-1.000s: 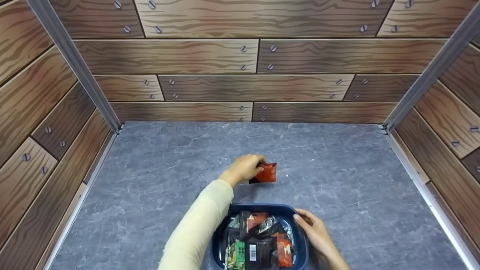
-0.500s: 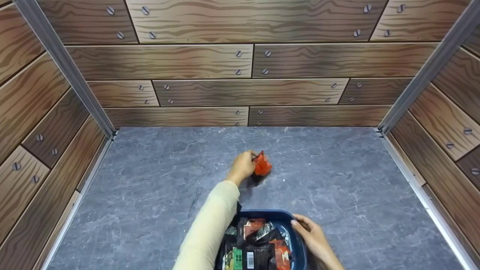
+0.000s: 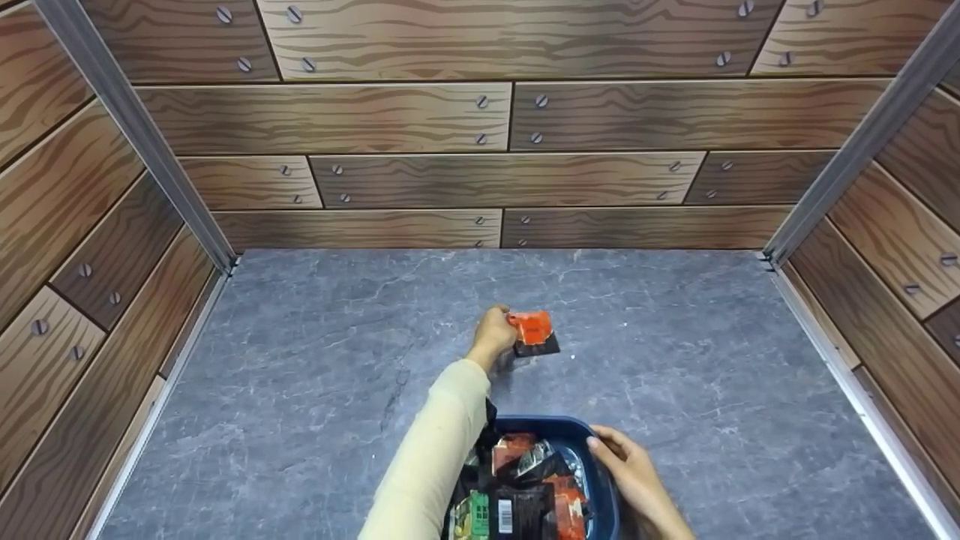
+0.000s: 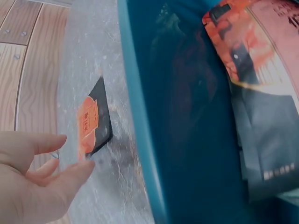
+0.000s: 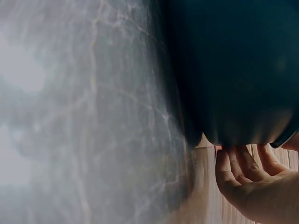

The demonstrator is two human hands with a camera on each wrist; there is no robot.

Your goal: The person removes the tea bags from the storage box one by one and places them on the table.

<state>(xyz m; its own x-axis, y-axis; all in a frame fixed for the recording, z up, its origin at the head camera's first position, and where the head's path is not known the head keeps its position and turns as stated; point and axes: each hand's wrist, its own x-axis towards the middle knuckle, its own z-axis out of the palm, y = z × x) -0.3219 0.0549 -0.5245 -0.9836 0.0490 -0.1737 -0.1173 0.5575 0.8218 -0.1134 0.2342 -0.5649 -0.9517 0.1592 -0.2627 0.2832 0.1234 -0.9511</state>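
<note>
A small black-and-orange packet (image 3: 533,328) lies on the grey marbled surface beyond a dark blue plastic tub (image 3: 551,421). My left hand (image 3: 493,334) is at the packet's left edge. In the left wrist view its thumb and fingers stand apart, with a fingertip close to the packet (image 4: 88,123); whether they touch is unclear. My right hand (image 3: 634,476) holds the tub's right rim, thumb over the edge and fingers against the outer wall, as the right wrist view also shows. Several packets fill the tub, among them a black one with a barcode (image 3: 517,517). My left sleeve hides the tub's left side.
Wood-patterned panels (image 3: 420,180) close off the back and both sides. Metal posts (image 3: 142,142) stand at the back corners. In the left wrist view, the tub's wall (image 4: 140,116) rises between the lone packet and those inside.
My left hand has moved slightly right and away from me. The packet has turned from held above the surface to lying with its orange face up, and the fingers have parted. My right hand stays on the tub.
</note>
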